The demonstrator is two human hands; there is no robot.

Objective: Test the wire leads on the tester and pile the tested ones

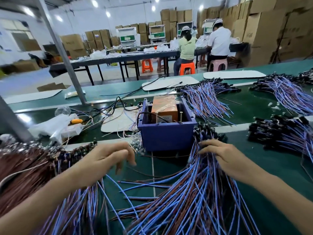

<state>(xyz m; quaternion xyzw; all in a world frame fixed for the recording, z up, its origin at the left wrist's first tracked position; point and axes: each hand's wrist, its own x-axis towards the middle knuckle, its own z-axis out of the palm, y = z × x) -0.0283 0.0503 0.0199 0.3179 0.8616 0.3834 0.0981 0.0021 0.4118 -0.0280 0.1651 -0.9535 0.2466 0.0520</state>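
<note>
1. Green bench (279, 167): fills the foreground and runs across the full width, with a pale strip along its length.
2. Cardboard boxes (264, 31): stacked high along the back wall and the right side.
3. Dark table (128, 58): behind the bench. Two people in caps sit at it on stools with their backs turned.
4. Metal post (67, 61): slants up from the bench at left.
5. Wire leads, near pile (194, 192): blue and brown strands fan toward the camera. Their black ends are bunched just right of the tester.
6. Wire leads, left pile (33, 163): mostly brown, heaped at the left edge and blurred.
7. Wire leads, far piles (279, 134): one lies at right and two more behind it. All are well apart from the hands.
8. Tester (166, 133): a blue open-topped box standing at the centre of the bench between the two near piles. It holds an orange block (164, 107) wrapped in clear tape.
9. Right hand (225, 155): released, with the fingers spread and resting on the near pile close to its black ends.
10. Left hand (105, 158): released, with the fingers loosely curled and hanging. It sits over the edge of the left pile, just left of the tester, and is blurred.
11. White pads (234, 74): lying flat on the far side of the bench.
12. Orange-handled tool (76, 121): lies among plastic bags left of the tester.
</note>
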